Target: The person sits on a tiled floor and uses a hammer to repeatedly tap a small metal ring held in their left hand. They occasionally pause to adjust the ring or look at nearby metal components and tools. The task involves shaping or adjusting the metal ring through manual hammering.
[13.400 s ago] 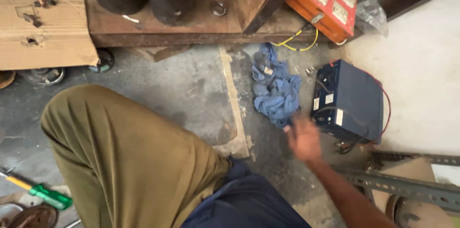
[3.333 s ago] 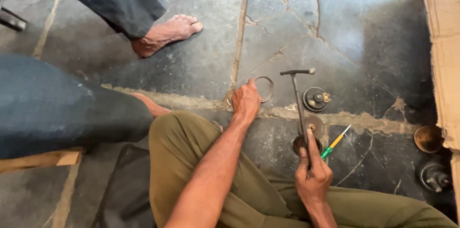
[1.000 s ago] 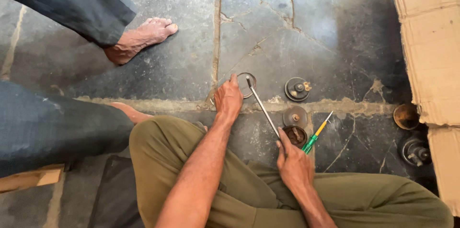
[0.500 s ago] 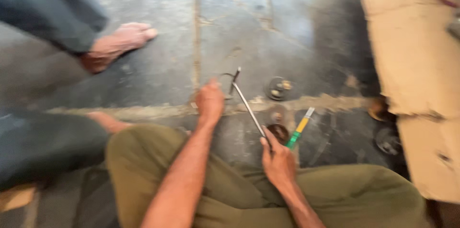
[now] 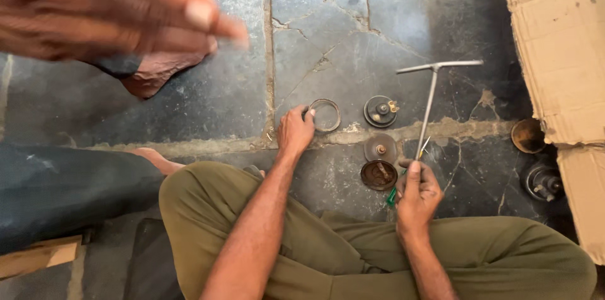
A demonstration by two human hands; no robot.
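Floor: dark cracked stone floor (image 5: pixel 353 16) with a pale cement seam running across it; the person sits cross-legged on it in olive trousers.
Landmark: a thin metal ring (image 5: pixel 325 115) lies flat on the floor, just above the seam.
Left hand (image 5: pixel 296 133): rests on the floor with its fingertips touching the ring's left edge; the grip is loose, fingers curled narrow, closed around nothing.
Right hand (image 5: pixel 416 194): well to the lower right of the ring, grip wrapped around the lower end of a T-handle wrench (image 5: pixel 430 101) and a green-handled screwdriver (image 5: pixel 396 191) together; the wrench shaft rises from the fist, its crossbar up and to the right of the ring.
Round parts: a dark disc with a centre nub (image 5: pixel 380 111) sits just right of the ring; a rusty cap (image 5: pixel 380 147) lies below that; a shallow round cup (image 5: pixel 379 175) with brown residue inside lies just left of the right hand.
Far right: cardboard (image 5: pixel 554 41), with a small rusty cup (image 5: pixel 528 135) at its edge.
Another person: a blurred hand (image 5: pixel 107 13) and a bare foot (image 5: pixel 157 73), upper left of the ring.
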